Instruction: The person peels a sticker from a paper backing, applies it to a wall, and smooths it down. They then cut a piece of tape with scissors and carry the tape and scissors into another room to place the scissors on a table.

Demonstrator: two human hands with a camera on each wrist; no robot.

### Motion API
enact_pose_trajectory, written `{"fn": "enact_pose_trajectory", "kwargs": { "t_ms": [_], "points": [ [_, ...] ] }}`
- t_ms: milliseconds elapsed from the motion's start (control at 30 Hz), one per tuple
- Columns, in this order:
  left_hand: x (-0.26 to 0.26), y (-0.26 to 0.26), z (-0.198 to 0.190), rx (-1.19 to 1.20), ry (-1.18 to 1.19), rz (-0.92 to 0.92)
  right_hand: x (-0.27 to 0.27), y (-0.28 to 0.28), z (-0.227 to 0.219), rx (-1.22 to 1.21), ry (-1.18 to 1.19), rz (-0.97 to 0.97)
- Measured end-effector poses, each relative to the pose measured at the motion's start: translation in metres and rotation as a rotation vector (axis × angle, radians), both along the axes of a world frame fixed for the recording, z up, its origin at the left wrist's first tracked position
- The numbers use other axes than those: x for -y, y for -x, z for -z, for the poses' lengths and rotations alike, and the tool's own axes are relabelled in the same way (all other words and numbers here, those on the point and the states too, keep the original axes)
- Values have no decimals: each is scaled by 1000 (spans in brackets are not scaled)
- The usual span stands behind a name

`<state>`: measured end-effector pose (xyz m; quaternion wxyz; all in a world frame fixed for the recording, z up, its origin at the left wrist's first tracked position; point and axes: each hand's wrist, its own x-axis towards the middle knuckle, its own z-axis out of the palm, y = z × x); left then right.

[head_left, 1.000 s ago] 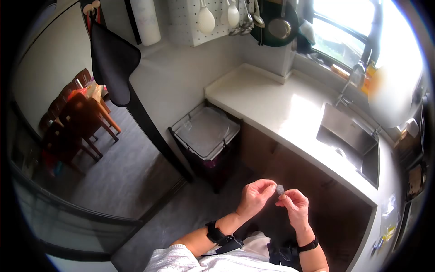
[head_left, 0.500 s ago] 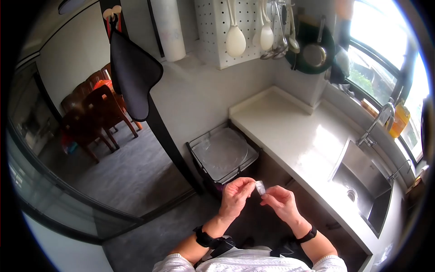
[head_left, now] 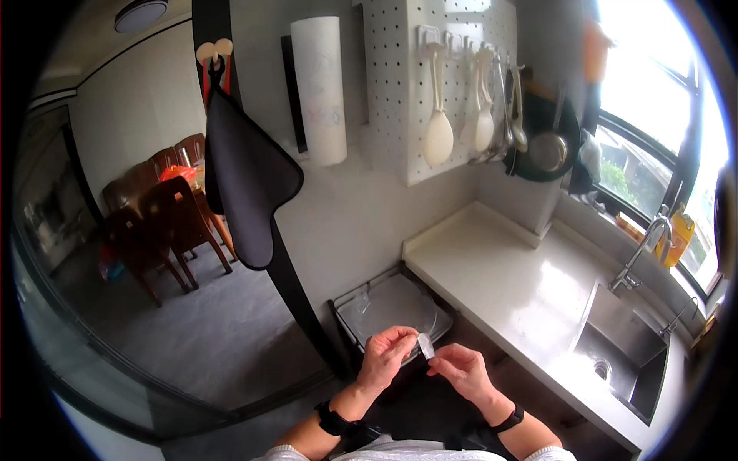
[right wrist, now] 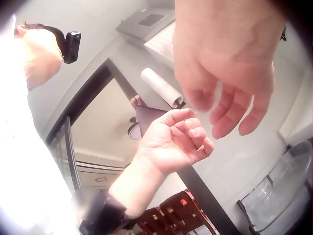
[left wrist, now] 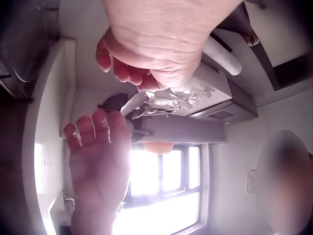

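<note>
two hands are working close together in front of the torso, above the floor and beside the desk (head_left: 492, 269). the left hand (head_left: 387, 357) is pinching the upper end of a small translucent piece (head_left: 426, 346) between thumb and forefinger, its other fingers curling inward. the right hand (head_left: 465, 370) is pinching the lower end of the same piece at its fingertips, its remaining fingers bending loosely. the piece is sitting between the two sets of fingertips, tilting slightly; its exact nature is too small to tell. a black band (head_left: 332, 421) is encircling the left wrist and a thinner strap (head_left: 510, 419) the right.

beyond the hands, a black-framed stand (head_left: 336, 315) is carrying clear plastic and standing next to the desk. a steel sink (head_left: 634, 330) is occupying the desk's right part, with a faucet (head_left: 634, 257) rising behind it. a dark cloth (head_left: 246, 177) is hanging at left, and a white paper roll (head_left: 319, 92) is hanging to its right.
</note>
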<state>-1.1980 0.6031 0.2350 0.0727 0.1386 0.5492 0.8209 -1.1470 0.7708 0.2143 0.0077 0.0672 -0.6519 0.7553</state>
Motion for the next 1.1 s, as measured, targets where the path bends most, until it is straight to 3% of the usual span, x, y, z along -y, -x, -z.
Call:
{"fn": "enact_pose_trajectory", "kwargs": {
  "t_ms": [567, 767, 967, 1033, 1100],
  "points": [
    [41, 52, 5, -35, 38, 119, 36, 40, -8, 1, -64, 6],
    [33, 51, 5, -36, -87, 153, 35, 40, -12, 14, -66, -2],
    [30, 52, -6, -79, -30, 114, 31, 39, -16, -1, -58, -17],
    [35, 55, -13, -187, 218, -13, 32, 38, -21, -5, -61, -19],
    [45, 61, -23, -261, 293, -79, 34, 37, -28, -9, -63, -19]
  ]
}}
